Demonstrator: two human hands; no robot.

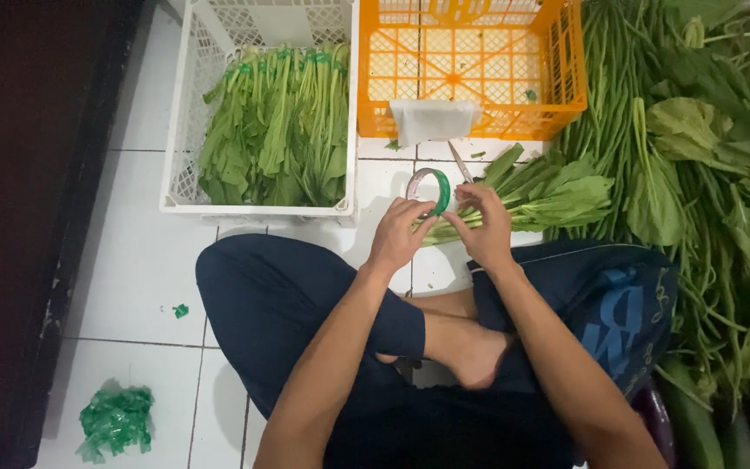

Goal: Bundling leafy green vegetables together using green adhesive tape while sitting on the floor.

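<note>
**Hands on green tape roll, tiled floor**

Green tape roll [430,190] is upright just above the lap, beside a leafy bunch [538,193]. Left hand [399,233] pinches its near edge, grip clenched on it. Right hand [485,223] fingers close on the bunch stems beside the roll. Scissors [460,162] lie behind. White crate [186,113] of greens left, orange crate [557,82] behind.

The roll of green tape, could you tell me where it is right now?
In the head view, the roll of green tape sits mid-frame at the fingertips of both hands, just below the orange crate.
</note>
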